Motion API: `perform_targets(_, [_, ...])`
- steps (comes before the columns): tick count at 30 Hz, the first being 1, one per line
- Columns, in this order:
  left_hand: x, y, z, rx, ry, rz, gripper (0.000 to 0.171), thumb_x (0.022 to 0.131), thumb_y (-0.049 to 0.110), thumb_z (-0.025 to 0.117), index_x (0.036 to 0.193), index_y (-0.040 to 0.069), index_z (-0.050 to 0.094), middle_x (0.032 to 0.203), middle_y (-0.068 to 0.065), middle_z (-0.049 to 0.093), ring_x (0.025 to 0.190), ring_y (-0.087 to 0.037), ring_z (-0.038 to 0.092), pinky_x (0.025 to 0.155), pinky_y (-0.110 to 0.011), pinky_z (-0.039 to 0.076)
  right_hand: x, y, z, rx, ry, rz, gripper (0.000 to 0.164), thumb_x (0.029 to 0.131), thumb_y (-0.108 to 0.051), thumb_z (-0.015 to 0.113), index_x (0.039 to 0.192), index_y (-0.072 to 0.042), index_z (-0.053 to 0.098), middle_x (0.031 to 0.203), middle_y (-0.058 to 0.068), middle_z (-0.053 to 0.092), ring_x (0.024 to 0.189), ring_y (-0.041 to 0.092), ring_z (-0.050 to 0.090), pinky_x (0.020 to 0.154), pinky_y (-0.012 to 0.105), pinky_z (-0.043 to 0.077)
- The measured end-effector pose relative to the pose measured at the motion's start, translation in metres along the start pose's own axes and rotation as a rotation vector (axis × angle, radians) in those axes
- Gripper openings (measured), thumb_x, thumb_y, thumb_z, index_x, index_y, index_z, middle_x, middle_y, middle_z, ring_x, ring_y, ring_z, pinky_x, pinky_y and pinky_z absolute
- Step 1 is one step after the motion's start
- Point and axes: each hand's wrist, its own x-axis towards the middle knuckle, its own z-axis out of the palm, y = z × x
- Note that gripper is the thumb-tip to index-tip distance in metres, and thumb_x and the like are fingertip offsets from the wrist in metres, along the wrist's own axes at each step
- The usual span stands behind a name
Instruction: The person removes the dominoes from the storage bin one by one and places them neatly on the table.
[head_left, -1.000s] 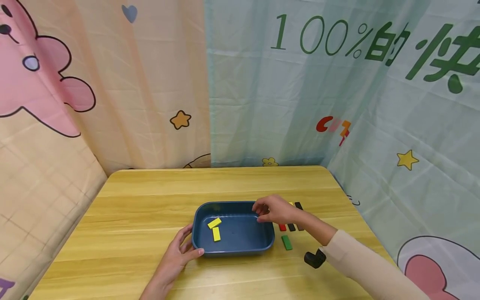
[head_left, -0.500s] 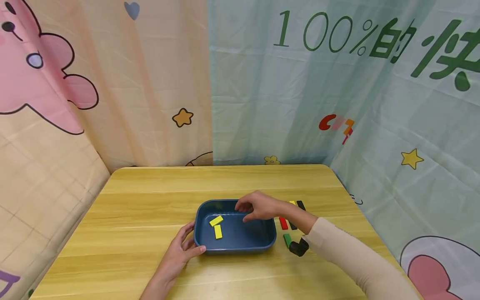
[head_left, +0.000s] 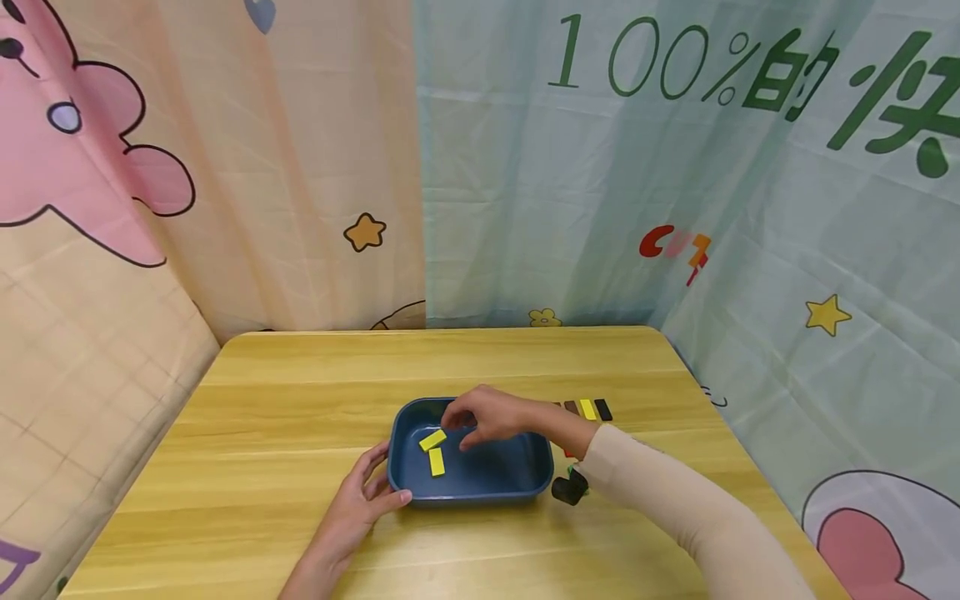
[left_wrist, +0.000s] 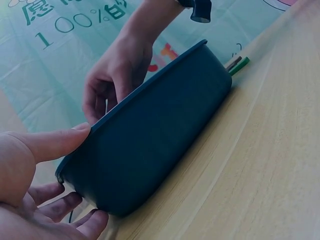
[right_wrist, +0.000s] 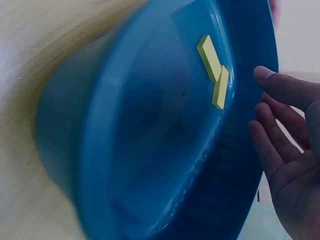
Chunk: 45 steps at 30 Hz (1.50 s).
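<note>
A dark blue plastic basin stands on the wooden table. My left hand grips its left end, thumb over the rim and fingers against the outer wall, as the left wrist view shows. Inside, two yellow blocks lie at the left, one slanted with its end against the other. Over the basin's far side hovers my right hand, fingers loosely bent and nothing between them. In the right wrist view, its thumb and fingers are spread apart, a short way from the yellow blocks.
To the right of the basin, a brown block, a yellow block and a black block lie in a row on the table. My right forearm partly covers other blocks there. Printed curtains hang behind the table.
My right hand has moved left across the basin, from its right rim toward the yellow blocks. The left hand keeps its grip, and the two yellow blocks lie as before.
</note>
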Motion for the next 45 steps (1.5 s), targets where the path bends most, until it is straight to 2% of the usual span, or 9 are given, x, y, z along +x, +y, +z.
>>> perform_targets(6, [0.001, 0.001, -0.002, -0.006, -0.010, 0.010, 0.082, 0.088, 0.004, 0.082, 0.156, 0.009, 0.037, 0.163, -0.020, 0.031, 0.143, -0.041, 0.041, 0.106, -0.041, 0.048, 0.016, -0.003, -0.004, -0.026, -0.044, -0.045, 0.041, 0.088, -0.008, 0.084, 0.126, -0.003, 0.069, 0.117, 0.007, 0.071, 0.105, 0.017, 0.067, 0.092, 0.023, 0.054])
perform_targets(16, [0.000, 0.004, 0.000, -0.030, -0.037, 0.043, 0.080, 0.090, -0.002, 0.078, 0.157, 0.004, 0.035, 0.164, -0.023, 0.029, 0.144, -0.043, 0.039, 0.103, -0.036, 0.051, 0.043, -0.012, -0.007, -0.099, -0.164, -0.101, 0.037, 0.088, -0.007, 0.084, 0.122, -0.004, 0.072, 0.117, 0.006, 0.072, 0.103, 0.008, 0.065, 0.091, 0.021, 0.053])
perform_targets(25, [-0.006, 0.001, -0.003, -0.043, -0.021, 0.016, 0.080, 0.089, -0.002, 0.078, 0.157, 0.006, 0.037, 0.164, -0.022, 0.030, 0.143, -0.042, 0.041, 0.102, -0.038, 0.052, 0.060, -0.007, 0.014, -0.332, -0.329, -0.206, 0.035, 0.087, -0.001, 0.082, 0.121, -0.008, 0.074, 0.116, -0.001, 0.071, 0.104, 0.006, 0.063, 0.091, 0.011, 0.045])
perform_targets(29, [-0.006, 0.000, -0.002, -0.055, -0.023, 0.012, 0.080, 0.089, -0.002, 0.079, 0.157, 0.006, 0.037, 0.164, -0.022, 0.029, 0.143, -0.042, 0.041, 0.102, -0.038, 0.052, 0.062, -0.004, 0.023, -0.383, -0.334, -0.232, 0.036, 0.086, -0.003, 0.083, 0.120, -0.010, 0.076, 0.115, -0.004, 0.071, 0.101, 0.002, 0.060, 0.091, 0.010, 0.044])
perform_targets(37, [-0.005, -0.001, 0.000, -0.056, -0.030, 0.027, 0.080, 0.089, -0.001, 0.078, 0.157, 0.005, 0.036, 0.164, -0.023, 0.029, 0.142, -0.044, 0.041, 0.101, -0.037, 0.053, 0.068, -0.004, 0.026, -0.455, -0.346, -0.279, 0.025, 0.088, -0.019, 0.086, 0.112, -0.014, 0.081, 0.111, -0.008, 0.072, 0.101, -0.002, 0.060, 0.090, 0.009, 0.044])
perform_targets(45, [-0.005, 0.000, 0.000, -0.067, -0.038, 0.027, 0.079, 0.091, -0.002, 0.077, 0.157, 0.005, 0.036, 0.164, -0.023, 0.028, 0.144, -0.042, 0.039, 0.102, -0.037, 0.052, 0.068, -0.002, 0.025, -0.391, -0.317, -0.290, 0.017, 0.099, -0.020, 0.074, 0.114, -0.015, 0.081, 0.104, -0.012, 0.073, 0.090, -0.008, 0.060, 0.082, 0.007, 0.046])
